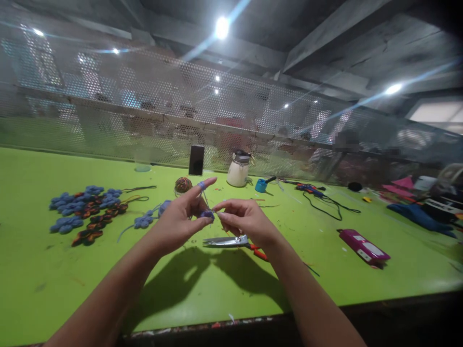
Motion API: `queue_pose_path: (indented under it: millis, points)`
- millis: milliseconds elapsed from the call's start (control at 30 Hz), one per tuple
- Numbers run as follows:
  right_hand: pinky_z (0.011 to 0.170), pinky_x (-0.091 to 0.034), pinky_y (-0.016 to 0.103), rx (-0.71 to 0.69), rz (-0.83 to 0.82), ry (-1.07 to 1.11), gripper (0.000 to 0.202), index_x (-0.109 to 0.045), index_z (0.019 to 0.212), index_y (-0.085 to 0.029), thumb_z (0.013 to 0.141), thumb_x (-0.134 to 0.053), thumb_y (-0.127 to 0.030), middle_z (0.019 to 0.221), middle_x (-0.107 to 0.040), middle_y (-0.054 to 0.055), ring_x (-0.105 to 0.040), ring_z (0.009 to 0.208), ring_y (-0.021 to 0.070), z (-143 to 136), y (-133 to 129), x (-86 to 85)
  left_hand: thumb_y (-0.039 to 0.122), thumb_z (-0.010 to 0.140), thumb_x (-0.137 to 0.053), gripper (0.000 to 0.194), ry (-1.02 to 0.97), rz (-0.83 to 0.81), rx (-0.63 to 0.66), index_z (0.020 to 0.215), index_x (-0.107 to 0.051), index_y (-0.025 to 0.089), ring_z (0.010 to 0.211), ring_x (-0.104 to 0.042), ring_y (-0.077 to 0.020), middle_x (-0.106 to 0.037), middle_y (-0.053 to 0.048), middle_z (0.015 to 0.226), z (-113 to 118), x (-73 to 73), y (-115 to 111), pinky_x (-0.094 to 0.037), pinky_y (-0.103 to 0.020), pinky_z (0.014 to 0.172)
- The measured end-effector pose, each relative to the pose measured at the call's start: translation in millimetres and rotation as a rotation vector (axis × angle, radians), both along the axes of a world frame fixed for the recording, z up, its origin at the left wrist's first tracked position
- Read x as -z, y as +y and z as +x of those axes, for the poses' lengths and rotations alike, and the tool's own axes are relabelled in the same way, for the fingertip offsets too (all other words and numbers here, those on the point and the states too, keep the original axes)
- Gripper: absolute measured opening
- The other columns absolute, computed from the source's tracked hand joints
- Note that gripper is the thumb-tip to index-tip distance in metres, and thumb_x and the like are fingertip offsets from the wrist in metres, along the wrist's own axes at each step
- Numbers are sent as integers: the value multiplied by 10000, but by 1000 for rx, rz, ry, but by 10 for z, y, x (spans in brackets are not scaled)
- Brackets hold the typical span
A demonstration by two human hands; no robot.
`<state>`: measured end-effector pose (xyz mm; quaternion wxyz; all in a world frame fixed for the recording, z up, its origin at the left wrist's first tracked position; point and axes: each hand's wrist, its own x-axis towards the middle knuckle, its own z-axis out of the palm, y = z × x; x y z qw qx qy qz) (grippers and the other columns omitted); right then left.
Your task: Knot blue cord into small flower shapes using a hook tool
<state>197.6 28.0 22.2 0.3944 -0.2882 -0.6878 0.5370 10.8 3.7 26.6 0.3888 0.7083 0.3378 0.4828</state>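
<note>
From my head view, the left hand point(173, 219) pinches the small blue crochet piece point(207, 214) above the green table point(173, 299), index finger raised, apparently to tension the yarn. The right hand point(249, 219) closes finger and thumb beside it, gripping what looks like a hook; scissors point(226, 242) lie within reach.

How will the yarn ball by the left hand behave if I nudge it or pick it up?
The yarn ball would probably roll, being round. Its wound strands suggest it's light, likely soft, and may unwind if snagged.
</note>
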Motion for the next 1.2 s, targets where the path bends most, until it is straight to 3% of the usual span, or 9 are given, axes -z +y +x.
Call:
queue_pose_path:
  millis: [200, 267, 333, 500, 700, 867, 1200]
  points:
    - [345, -220, 169, 84, -239, 184, 284, -647, 896, -136, 685, -721, -312, 504, -550, -45, -371, 347, 32, -153, -40, 62, 177, 794, -575, 612, 139, 223, -290, 1371, -391, 259, 726, -558, -141, -587, 13, 749, 94, 32, -51, -419, -293, 775]
    - [342, -209, 163, 98, -292, 289, 278, -628, 880, -134, 682, -724, -304, 520, -557, -42, -373, 344, 27, -221, -64, 82, 196, 788, -590, 551, 99, 247, -368, 1324, -466, 238, 709, -549, -139, -604, 10, 750, 135, 46, -62, -417, -285, 763]
    - [342, -212, 161, 116, -284, 392, 253, -619, 859, -133, 690, -721, -291, 529, -558, -40, -380, 348, 25, -275, -81, 106, 204, 765, -625, 541, -26, 196, -366, 1293, -504, 224, 720, -543, -138, -598, 13, 748, 160, 55, -58, -420, -276, 763]
    - [353, -279, 167, 129, -78, 390, 200, -647, 884, -141, 742, -685, -277, 538, -578, -24, -403, 374, 37, -279, -77, 137, 163, 670, -726, 617, -479, -130, -92, 1254, -529, 204, 714, -541, -110, -549, 40, 708, 128, 20, -23, -446, -236, 724]
    - [387, -369, 199, 262, 347, 117, 144, -680, 887, -154, 776, -645, -239, 568, -581, -15, -447, 409, 59, -134, -80, 62, 102, 643, -737, 597, -592, -202, -11, 1208, -570, 200, 652, -564, -91, -564, 36, 679, 43, -73, -57, -454, -215, 680]
    - [523, -460, 232, 372, 725, -33, 119, -699, 878, -141, 779, -632, -151, 659, -643, 28, -561, 567, 102, -76, -124, -2, 91, 649, -730, 638, -620, -238, 35, 1246, -537, 209, 655, -580, -96, -584, 21, 703, 20, -96, -83, -452, -207, 647]
    - [554, -482, 230, 375, 825, -55, 112, -690, 869, -99, 785, -618, -113, 691, -675, 57, -590, 587, 107, -78, -167, -37, 85, 651, -721, 639, -627, -242, 7, 1249, -535, 208, 666, -582, -102, -589, 16, 699, 26, -124, -104, -452, -223, 677]
